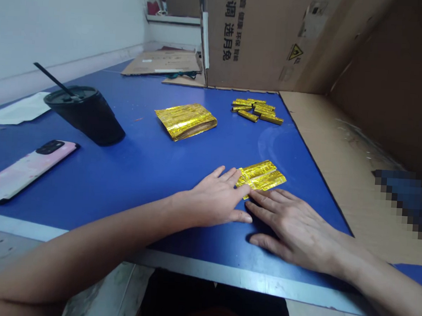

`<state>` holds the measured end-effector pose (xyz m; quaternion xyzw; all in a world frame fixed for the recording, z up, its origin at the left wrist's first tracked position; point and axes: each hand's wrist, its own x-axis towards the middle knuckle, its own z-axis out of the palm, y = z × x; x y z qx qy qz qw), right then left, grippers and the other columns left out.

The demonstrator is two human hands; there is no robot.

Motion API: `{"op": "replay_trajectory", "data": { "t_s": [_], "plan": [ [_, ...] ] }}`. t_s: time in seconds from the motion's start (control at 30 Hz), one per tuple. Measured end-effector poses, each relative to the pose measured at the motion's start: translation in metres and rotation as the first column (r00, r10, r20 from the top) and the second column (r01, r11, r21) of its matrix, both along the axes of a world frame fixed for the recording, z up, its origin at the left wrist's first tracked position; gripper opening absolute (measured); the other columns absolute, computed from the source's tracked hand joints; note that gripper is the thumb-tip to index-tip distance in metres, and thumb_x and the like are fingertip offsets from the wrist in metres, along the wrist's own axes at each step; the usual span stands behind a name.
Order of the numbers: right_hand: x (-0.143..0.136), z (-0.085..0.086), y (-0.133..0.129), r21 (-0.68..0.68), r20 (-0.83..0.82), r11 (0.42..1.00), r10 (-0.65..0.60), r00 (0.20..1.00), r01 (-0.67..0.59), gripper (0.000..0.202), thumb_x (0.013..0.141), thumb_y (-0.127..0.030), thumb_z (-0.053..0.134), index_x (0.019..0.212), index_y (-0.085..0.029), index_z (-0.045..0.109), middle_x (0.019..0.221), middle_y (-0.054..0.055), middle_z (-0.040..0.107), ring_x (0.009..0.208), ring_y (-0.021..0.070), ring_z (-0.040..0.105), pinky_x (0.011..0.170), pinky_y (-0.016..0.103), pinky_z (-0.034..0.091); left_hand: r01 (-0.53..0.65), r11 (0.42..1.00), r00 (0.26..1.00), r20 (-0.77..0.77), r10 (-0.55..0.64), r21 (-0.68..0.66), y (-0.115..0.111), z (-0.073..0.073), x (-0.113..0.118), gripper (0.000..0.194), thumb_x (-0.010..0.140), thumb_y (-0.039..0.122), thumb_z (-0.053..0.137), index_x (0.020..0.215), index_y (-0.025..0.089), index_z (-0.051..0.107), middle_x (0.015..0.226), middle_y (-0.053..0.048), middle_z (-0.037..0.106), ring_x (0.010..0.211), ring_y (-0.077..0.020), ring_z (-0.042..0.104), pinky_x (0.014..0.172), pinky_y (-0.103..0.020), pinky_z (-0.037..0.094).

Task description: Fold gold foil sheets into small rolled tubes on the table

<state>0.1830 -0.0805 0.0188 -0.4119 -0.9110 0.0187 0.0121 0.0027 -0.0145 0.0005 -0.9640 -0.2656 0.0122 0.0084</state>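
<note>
A flat sheet of shiny gold foil paper (pixel 267 175) lies on the blue table, with a lighter line running across it. My left hand (pixel 217 196) rests on its left end, fingers stretched out and covering part of the foil. Along the near edge of the sheet, my right hand (pixel 293 220) lies flat with its fingers extended, the tips touching or very near the foil. Farther back sits a stack of gold foil sheets (pixel 186 120). Several narrow gold foil rolls or folded strips (pixel 257 110) are heaped at the back right.
A black tumbler (pixel 88 114) with a straw stands at the left, behind a phone in a pink-white case (pixel 27 170). Large cardboard (pixel 254 41) walls the back and right. Flattened cardboard (pixel 163 62) and a white sheet (pixel 19 109) lie farther off.
</note>
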Motion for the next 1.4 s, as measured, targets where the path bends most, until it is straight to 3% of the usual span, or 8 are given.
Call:
{"op": "replay_trajectory", "data": {
  "t_s": [0.23,0.37,0.5,0.6,0.8,0.97,1.13,1.4],
  "plan": [
    [-0.002,0.005,-0.003,-0.1,-0.231,0.995,0.002,0.973,-0.025,0.037,0.084,-0.039,0.044,0.111,-0.017,0.058,0.107,0.009,0.064,0.1,0.0205,0.057,0.091,0.038,0.041,0.04,0.996,0.998,0.046,-0.036,-0.083,0.009,0.001,-0.002,0.028,0.089,0.029,0.035,0.109,0.013,0.046,0.132,-0.017,0.039,0.126,-0.0259,0.029,0.099,-0.046,0.025],
    [0.007,0.0,0.006,-0.021,-0.427,0.993,-0.115,0.897,0.117,0.03,0.087,-0.028,0.042,0.111,-0.017,0.056,0.111,0.006,0.062,0.107,0.0171,0.053,0.095,0.034,0.038,0.048,0.992,0.998,0.044,-0.043,-0.12,0.01,0.0,-0.002,0.024,0.087,0.016,0.035,0.107,0.014,0.047,0.134,-0.015,0.037,0.128,-0.0245,0.026,0.099,-0.045,0.025],
    [0.014,-0.008,0.019,-0.028,-0.271,0.991,-0.137,0.953,0.134,0.046,0.087,-0.034,0.038,0.129,-0.015,0.039,0.134,0.01,0.041,0.128,0.024,0.027,0.101,0.05,0.025,0.086,0.991,0.993,0.084,-0.077,-0.105,0.012,-0.001,-0.002,0.023,0.084,0.012,0.036,0.102,0.015,0.051,0.134,-0.014,0.037,0.128,-0.0246,0.026,0.098,-0.044,0.027],
    [0.016,-0.011,0.023,-0.1,-0.124,0.987,-0.139,0.982,0.127,0.053,0.087,-0.042,0.035,0.134,-0.019,0.03,0.138,0.008,0.035,0.129,0.0267,0.02,0.099,0.057,0.022,0.107,0.994,0.988,0.118,-0.102,-0.033,0.012,-0.001,-0.002,0.025,0.082,0.012,0.04,0.102,0.017,0.055,0.126,-0.012,0.044,0.122,-0.0232,0.034,0.096,-0.04,0.03],
    [0.017,-0.009,0.02,0.002,0.007,0.984,-0.178,0.984,0.178,0.053,0.085,-0.047,0.037,0.131,-0.02,0.038,0.134,0.009,0.042,0.124,0.0294,0.032,0.097,0.059,0.021,0.15,0.983,0.984,0.078,-0.159,0.105,0.003,0.002,0.002,0.023,0.08,0.02,0.046,0.097,0.013,0.06,0.099,-0.009,0.059,0.095,-0.0218,0.05,0.085,-0.036,0.036],
    [0.014,-0.004,0.015,0.09,0.058,0.981,-0.177,0.982,0.172,0.041,0.085,-0.041,0.04,0.114,-0.016,0.055,0.12,0.011,0.056,0.114,0.0296,0.046,0.097,0.059,0.022,0.077,0.981,0.993,0.073,-0.091,0.179,0.001,-0.001,0.002,0.034,0.087,0.033,0.037,0.102,0.012,0.059,0.108,-0.009,0.06,0.102,-0.025,0.048,0.093,-0.045,0.027],
    [0.014,-0.001,0.014,0.015,0.058,0.99,-0.139,0.989,0.138,0.034,0.087,-0.036,0.039,0.104,-0.014,0.06,0.114,0.012,0.06,0.106,0.0243,0.053,0.101,0.053,0.02,0.046,0.977,0.993,0.098,-0.068,0.209,0.006,-0.004,0.001,0.034,0.088,0.033,0.036,0.102,0.012,0.059,0.109,-0.007,0.059,0.111,-0.0257,0.042,0.096,-0.044,0.024],
    [0.019,0.001,0.014,-0.045,0.066,0.988,-0.148,0.987,0.151,0.032,0.086,-0.035,0.04,0.1,-0.016,0.06,0.118,0.013,0.057,0.11,0.0235,0.051,0.102,0.05,0.022,0.12,0.971,0.991,0.023,-0.128,0.209,0.003,-0.002,0.001,0.027,0.083,0.027,0.046,0.1,0.01,0.058,0.09,-0.009,0.06,0.087,-0.0213,0.054,0.082,-0.033,0.037]
  ]
}}
